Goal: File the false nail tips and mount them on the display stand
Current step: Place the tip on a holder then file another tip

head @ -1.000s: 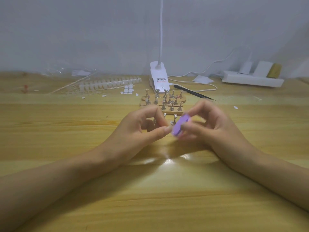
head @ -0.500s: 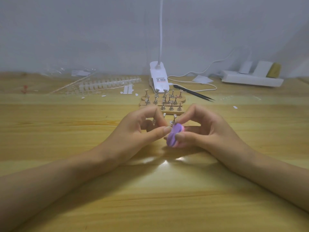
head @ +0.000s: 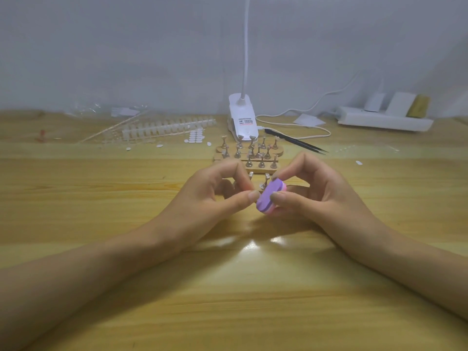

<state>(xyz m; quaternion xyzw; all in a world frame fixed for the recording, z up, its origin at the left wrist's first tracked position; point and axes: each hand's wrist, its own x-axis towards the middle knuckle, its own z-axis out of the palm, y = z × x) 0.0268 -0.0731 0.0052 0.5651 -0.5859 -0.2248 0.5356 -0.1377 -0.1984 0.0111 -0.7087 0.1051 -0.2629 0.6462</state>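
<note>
My right hand (head: 314, 196) grips a small purple and pink buffer block (head: 270, 196) between thumb and fingers, low over the wooden table. My left hand (head: 215, 201) pinches thumb and forefinger together right against the block's left edge; a false nail tip there is too small to make out. Behind both hands stands the wooden display stand (head: 249, 154) with several metal pegs, and two loose pegs (head: 264, 182) stand just behind my fingers.
A white clip lamp (head: 241, 120) sits behind the stand, with black tweezers (head: 296, 143) to its right. Strips of clear nail tips (head: 167, 127) and white adhesive tabs (head: 196, 136) lie at the back left. A white power strip (head: 385, 120) sits at the back right.
The purple block slid back and forth against my left fingertips: down and left half a second ago, up and right again now. My left hand stayed still.
</note>
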